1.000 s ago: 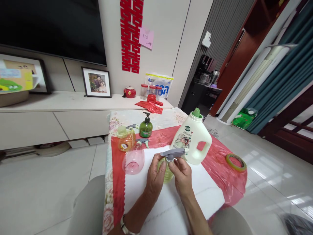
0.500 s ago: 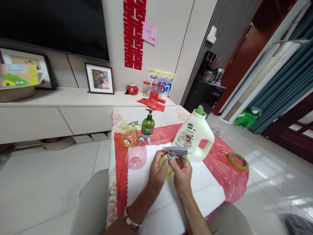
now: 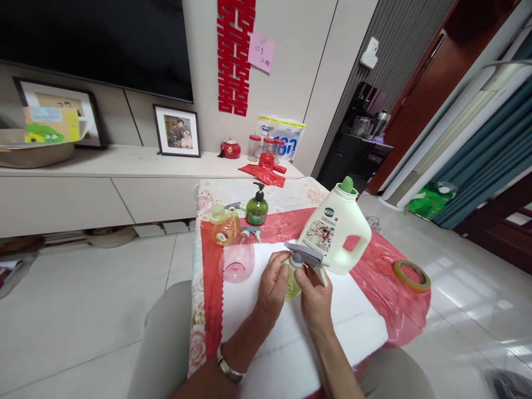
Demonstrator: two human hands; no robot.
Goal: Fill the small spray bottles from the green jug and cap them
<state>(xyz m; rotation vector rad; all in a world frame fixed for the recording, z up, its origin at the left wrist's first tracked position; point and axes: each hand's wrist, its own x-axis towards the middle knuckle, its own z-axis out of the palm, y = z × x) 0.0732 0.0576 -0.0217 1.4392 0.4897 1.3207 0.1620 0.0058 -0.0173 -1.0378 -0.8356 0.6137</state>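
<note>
My left hand (image 3: 272, 288) is wrapped round the body of a small yellow-green spray bottle (image 3: 292, 284) held over the white sheet (image 3: 291, 332) on the small table. My right hand (image 3: 315, 293) pinches the neck just under the bottle's grey trigger head (image 3: 305, 255). A white detergent jug (image 3: 338, 230) with a green cap stands right behind the bottle. To the left lie a pink spray bottle (image 3: 237, 260) on its side, an orange bottle (image 3: 225, 228) and a dark green pump bottle (image 3: 256, 208).
A roll of tape (image 3: 411, 274) lies on the red cloth (image 3: 384, 282) at the table's right. Behind stands a low white cabinet (image 3: 103, 183) with a framed photo (image 3: 177, 131), jars and a red pot. My knees flank the table.
The view has shifted slightly left and down. The grey trigger head has turned a little and now tilts down to the right; both hands keep their grip on the bottle.
</note>
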